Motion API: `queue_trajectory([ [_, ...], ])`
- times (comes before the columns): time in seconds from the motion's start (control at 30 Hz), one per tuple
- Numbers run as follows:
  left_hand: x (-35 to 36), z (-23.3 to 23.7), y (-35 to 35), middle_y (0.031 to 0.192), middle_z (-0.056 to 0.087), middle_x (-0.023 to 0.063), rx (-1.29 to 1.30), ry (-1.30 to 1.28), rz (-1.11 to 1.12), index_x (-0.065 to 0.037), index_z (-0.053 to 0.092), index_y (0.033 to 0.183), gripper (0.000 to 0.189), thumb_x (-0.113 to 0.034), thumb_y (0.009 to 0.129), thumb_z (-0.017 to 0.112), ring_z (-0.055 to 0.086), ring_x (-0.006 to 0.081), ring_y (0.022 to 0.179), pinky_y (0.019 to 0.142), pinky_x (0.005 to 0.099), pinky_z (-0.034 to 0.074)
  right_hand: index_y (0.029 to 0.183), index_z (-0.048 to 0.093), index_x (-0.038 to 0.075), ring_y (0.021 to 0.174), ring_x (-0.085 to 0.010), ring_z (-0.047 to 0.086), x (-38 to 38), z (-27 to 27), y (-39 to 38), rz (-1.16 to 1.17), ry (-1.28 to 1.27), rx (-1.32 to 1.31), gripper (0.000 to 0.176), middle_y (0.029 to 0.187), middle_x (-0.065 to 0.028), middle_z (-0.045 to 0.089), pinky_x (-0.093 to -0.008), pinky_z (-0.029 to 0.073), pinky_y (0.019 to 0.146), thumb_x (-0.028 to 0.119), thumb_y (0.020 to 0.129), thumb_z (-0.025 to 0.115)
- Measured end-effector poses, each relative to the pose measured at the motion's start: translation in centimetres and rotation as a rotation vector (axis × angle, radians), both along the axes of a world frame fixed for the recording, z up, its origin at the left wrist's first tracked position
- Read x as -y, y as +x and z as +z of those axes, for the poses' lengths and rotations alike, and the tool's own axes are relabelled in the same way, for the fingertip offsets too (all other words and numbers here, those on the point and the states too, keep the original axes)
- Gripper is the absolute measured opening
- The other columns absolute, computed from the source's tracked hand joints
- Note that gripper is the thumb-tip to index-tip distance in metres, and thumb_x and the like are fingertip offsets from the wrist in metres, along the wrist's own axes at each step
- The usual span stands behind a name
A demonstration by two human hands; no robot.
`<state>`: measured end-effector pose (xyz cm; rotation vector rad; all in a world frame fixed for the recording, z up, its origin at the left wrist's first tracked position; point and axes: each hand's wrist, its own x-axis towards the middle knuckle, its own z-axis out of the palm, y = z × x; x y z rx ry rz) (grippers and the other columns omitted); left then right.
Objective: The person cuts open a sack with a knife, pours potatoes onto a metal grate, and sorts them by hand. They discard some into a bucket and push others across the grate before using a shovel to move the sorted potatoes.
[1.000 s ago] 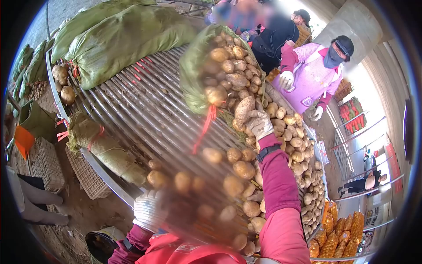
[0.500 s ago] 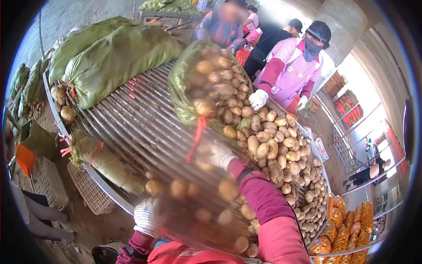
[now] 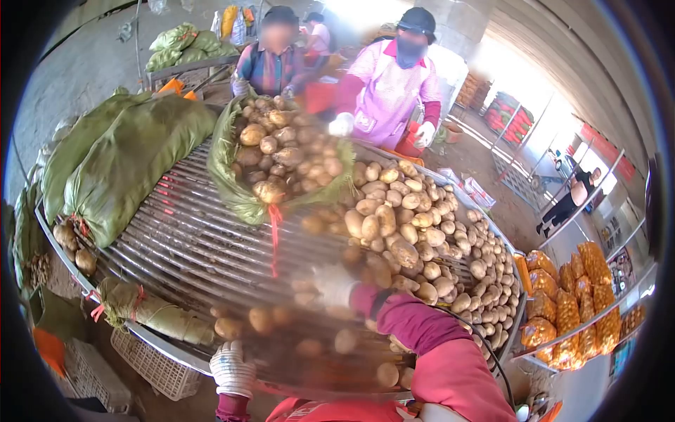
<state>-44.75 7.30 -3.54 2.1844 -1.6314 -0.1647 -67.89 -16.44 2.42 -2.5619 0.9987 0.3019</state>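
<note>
My left hand (image 3: 233,368), in a white knitted glove, rests at the near edge of the slatted metal table (image 3: 179,221). Its fingers stretch forward close to a few loose potatoes (image 3: 261,320), and nothing shows in it. Farther in, my right hand (image 3: 329,284) reaches over the slats beside the potato pile (image 3: 404,232). That glove is blurred, so its fingers and anything in them cannot be made out. Beyond it, an open green mesh sack (image 3: 235,193) with a red tie (image 3: 275,243) lies on its side, full of potatoes.
Full green sacks (image 3: 130,158) lie at the table's far left, and a rolled sack (image 3: 158,311) along its left edge. Plastic crates (image 3: 155,366) stand below. A co-worker in a pink apron (image 3: 387,105) stands across the table. Bagged potatoes (image 3: 566,302) are stacked right.
The view has swung right, shifting the scene. My right hand is still over the slats by the pile, my left still at the near edge. The co-worker's gloved hand has lifted off the potatoes.
</note>
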Motion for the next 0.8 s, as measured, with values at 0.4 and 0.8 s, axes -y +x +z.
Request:
queue_trajectory([
  [0.4,0.1,0.5,-0.5,0.088,0.066,0.0156,0.057,-0.024,-0.005,-0.006,0.064,0.091,0.015,-0.018,0.082,0.067,0.064,0.0360,0.086,0.076,0.0476,0.051,0.157,0.025,0.027,0.141,-0.0465,0.032,-0.4,-0.3,0.1,0.084,-0.085,-0.074,0.093,0.162,-0.0138,0.021,-0.0586,0.025,0.116,0.055,0.081,0.070],
  [0.8,-0.1,0.5,-0.3,0.093,0.066,0.0150,0.007,0.073,0.008,-0.007,0.062,0.089,0.029,-0.015,0.063,0.068,0.063,0.0366,0.092,0.079,0.0495,0.050,0.158,0.023,0.021,0.142,-0.0383,0.034,-0.8,0.4,0.4,0.097,-0.093,-0.134,0.080,0.162,-0.0133,0.021,-0.0553,0.027,0.116,0.052,0.092,0.057],
])
